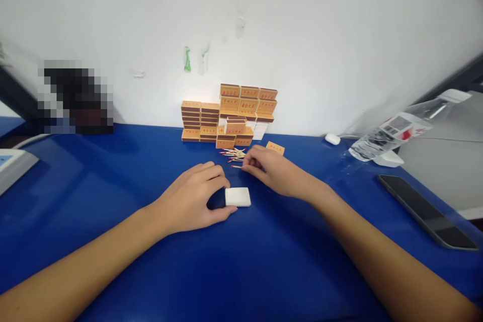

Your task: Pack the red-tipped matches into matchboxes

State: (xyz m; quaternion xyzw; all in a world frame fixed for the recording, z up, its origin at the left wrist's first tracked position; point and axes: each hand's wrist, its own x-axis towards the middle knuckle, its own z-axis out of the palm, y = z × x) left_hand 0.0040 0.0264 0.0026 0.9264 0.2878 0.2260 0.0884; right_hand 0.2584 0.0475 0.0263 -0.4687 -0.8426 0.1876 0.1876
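Note:
My left hand point(199, 193) grips the left end of a small white matchbox tray point(238, 196) on the blue table, thumb at the near side and fingers at the far side. Just beyond it, the fingertips of my right hand point(269, 168) are pinched on a match point(236, 166), whose red head points left. A loose pile of red-tipped matches point(234, 154) lies behind that match, partly hidden by my right hand. An orange matchbox sleeve point(275, 148) rests flat behind the right hand.
Stacked matchboxes point(248, 105) stand against the white wall. On the right are a white earbud case point(332, 139), a tilted clear bottle point(396, 128) and a dark phone point(426, 211). A white device point(17, 168) sits at the left edge, near a blurred dark object point(81, 98).

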